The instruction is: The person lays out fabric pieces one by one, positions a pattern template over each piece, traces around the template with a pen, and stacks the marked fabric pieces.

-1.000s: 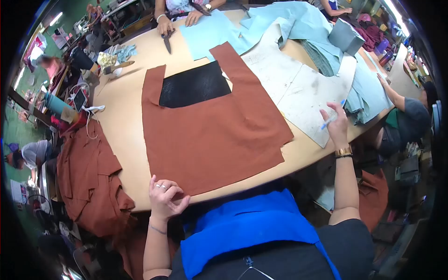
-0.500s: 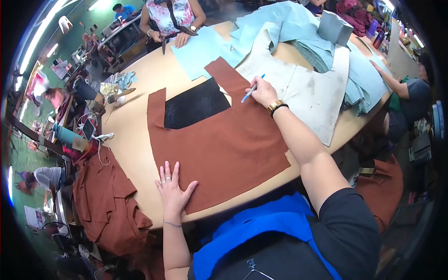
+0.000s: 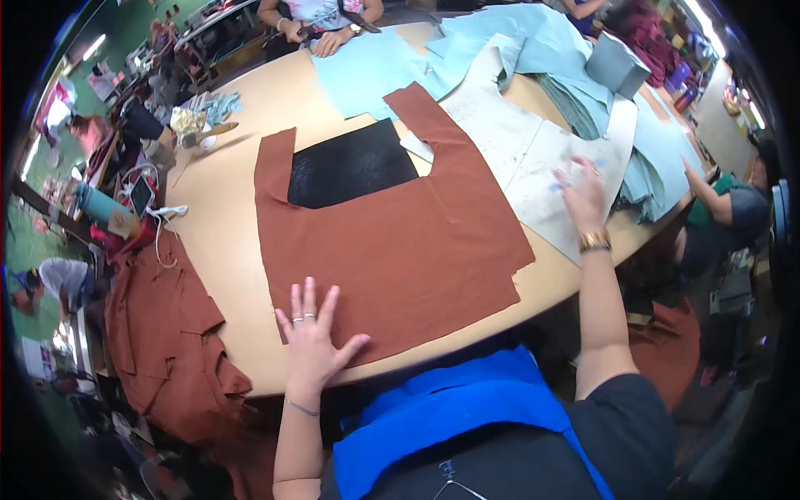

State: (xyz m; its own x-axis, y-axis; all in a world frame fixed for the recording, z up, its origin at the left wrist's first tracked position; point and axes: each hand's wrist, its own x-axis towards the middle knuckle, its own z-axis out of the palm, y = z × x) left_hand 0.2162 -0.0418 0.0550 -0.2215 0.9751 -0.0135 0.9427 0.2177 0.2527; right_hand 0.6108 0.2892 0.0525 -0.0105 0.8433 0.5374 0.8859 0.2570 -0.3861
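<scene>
A rust-brown cut fabric piece (image 3: pixel 392 250) with two strap-like arms lies flat on the table, around a black sheet (image 3: pixel 354 164). My left hand (image 3: pixel 315 337) rests on its lower left corner, fingers spread. Over the white pattern piece (image 3: pixel 542 158), to the right of the brown fabric, my right hand (image 3: pixel 583 196) is raised. Its fingers are blurred and bent around a pen, of which only a faint bluish part shows.
Light blue fabric (image 3: pixel 375 71) and a dark grey block (image 3: pixel 617 65) lie across the back. A brush (image 3: pixel 208 135) is at the back left. Brown fabric (image 3: pixel 162 325) hangs over the left edge. Co-workers' hands (image 3: pixel 333 40) are at the far edge.
My right hand has moved right, off the brown fabric's upper right strap, to above the white pattern piece. My left hand stays spread on the lower left corner.
</scene>
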